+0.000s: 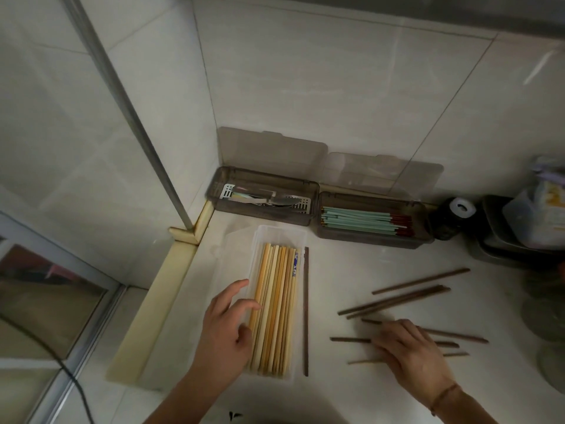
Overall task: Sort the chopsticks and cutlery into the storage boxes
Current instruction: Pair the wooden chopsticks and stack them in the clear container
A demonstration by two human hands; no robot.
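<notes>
Left hand (227,325) rests on the near-left edge of the clear box (256,240), fingers relaxed and straight over the light bamboo chopsticks (275,304) inside, gripping nothing. Right hand (408,350) lies flat on the loose dark chopsticks (397,299) scattered on the counter (336,264) to the right; fingers spread over them. Cannot tell if any stick is actually pinched; looks like pressing or gathering, not a grasp.

One single dark chopstick (306,310) lies just beside the clear box's right wall, outside it. Far side: left grey box (214,185) holds the metal cutlery (275,200), right grey box (422,215) holds the teal chopsticks (360,223), both lids open against the wall.

Risks, judged:
- Dark sticks are round and fanned at different angles; a flat-hand sweep likely rolls some away or misses the far ones.
- Clear box looks nearly full; adding dark sticks could mix types or overflow.
- The lone stick beside the box is easy to overlook.
- Left hand leaning on the box edge could tip or slide the light box.
- Dark clutter at the right edge is near the farthest sticks; a wide sweep may knock it.
</notes>
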